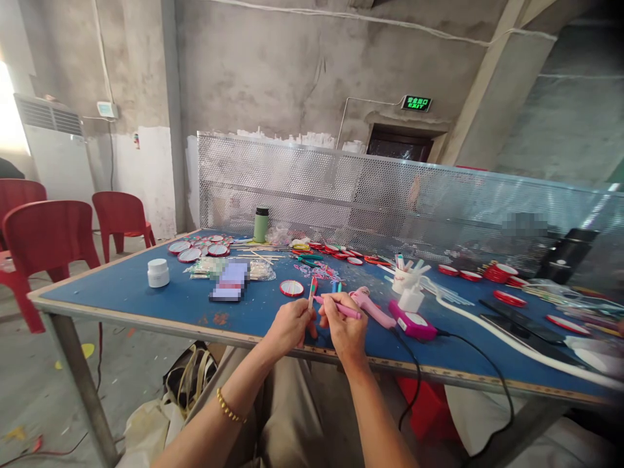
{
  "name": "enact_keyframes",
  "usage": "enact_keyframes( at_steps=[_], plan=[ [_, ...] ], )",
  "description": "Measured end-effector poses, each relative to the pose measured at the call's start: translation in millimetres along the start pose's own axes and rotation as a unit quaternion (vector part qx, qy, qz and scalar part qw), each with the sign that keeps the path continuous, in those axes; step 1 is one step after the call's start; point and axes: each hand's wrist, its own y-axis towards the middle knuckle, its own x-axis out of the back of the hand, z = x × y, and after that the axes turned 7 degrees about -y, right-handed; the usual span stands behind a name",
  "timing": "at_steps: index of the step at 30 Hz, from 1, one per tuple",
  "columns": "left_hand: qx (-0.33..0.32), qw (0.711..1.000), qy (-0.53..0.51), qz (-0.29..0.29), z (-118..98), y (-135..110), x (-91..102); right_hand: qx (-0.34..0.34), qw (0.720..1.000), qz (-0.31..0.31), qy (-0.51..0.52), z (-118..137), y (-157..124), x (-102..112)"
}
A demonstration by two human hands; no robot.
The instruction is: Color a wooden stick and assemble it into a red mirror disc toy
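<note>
My left hand (290,324) is closed on a small flat strip (312,290) with red, green and white on it, held upright over the table's front edge. My right hand (345,330) is wrapped round a pink pen (348,311), its tip beside the strip. Whether the tip touches the strip is too small to tell. Just beyond my hands lies a round, red-rimmed white disc (291,288). To the right of my right hand is a pink glue gun (374,309) with a black cord, next to a magenta box (412,320).
The blue table (121,296) also bears a white jar (158,273), a phone (230,281), a green bottle (261,225), pliers (308,258) and several red-rimmed discs (218,249). A white cup (402,281) stands at right, near a white tube (492,338). A perforated metal screen (302,188) closes the back.
</note>
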Motion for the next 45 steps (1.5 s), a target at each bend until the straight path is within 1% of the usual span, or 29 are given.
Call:
enact_keyframes(
  at_steps=[5,10,16,21,29,38,45],
  plan=[
    [0.003,1.000,-0.004,0.001,0.0,0.2,0.0,-0.001,1.000,-0.004,-0.002,-2.4,0.4,-0.3],
    [0.006,1.000,-0.008,-0.003,-2.6,-1.5,-0.6,0.012,1.000,-0.007,-0.010,-2.0,0.5,0.7],
    [0.009,1.000,-0.008,-0.005,-4.1,-1.2,-0.2,0.012,0.999,-0.033,-0.006,1.9,-0.9,1.1],
    [0.002,1.000,-0.009,-0.006,-1.4,-0.9,-0.6,0.014,1.000,-0.010,-0.008,0.3,-0.3,0.6],
    [-0.001,1.000,-0.001,-0.006,-1.1,-1.2,-0.7,0.017,1.000,0.005,-0.011,-1.8,0.2,0.5],
    [0.007,1.000,-0.005,-0.006,-5.3,-2.4,-0.8,0.016,1.000,-0.010,-0.006,-0.4,-0.8,0.7],
    [0.005,1.000,-0.004,-0.005,-1.3,-0.6,-1.2,0.015,1.000,0.004,-0.009,-2.0,-0.3,0.4]
  ],
)
